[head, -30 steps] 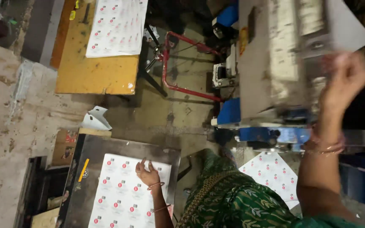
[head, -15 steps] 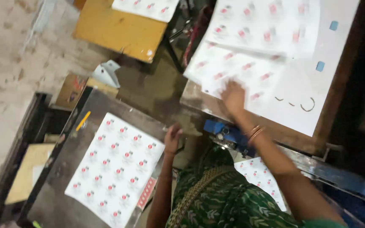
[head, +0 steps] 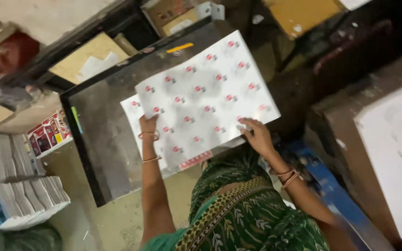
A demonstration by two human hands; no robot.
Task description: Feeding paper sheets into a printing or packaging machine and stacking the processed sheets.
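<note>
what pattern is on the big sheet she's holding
White sheet with rows of small red-and-dark marks, clearest in the head view.

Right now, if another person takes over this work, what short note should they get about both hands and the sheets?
Left hand: on the near left edge of the top printed sheet, holding or steadying it.
Right hand: grips the same sheet at its near right edge.
The sheet is tilted over a stack of printed sheets on the dark metal table, not yet squared with it.
More white sheets lie on the surface to the right; bundled stacks sit at far left.
Left: lay the sheet flat and align it.
</note>
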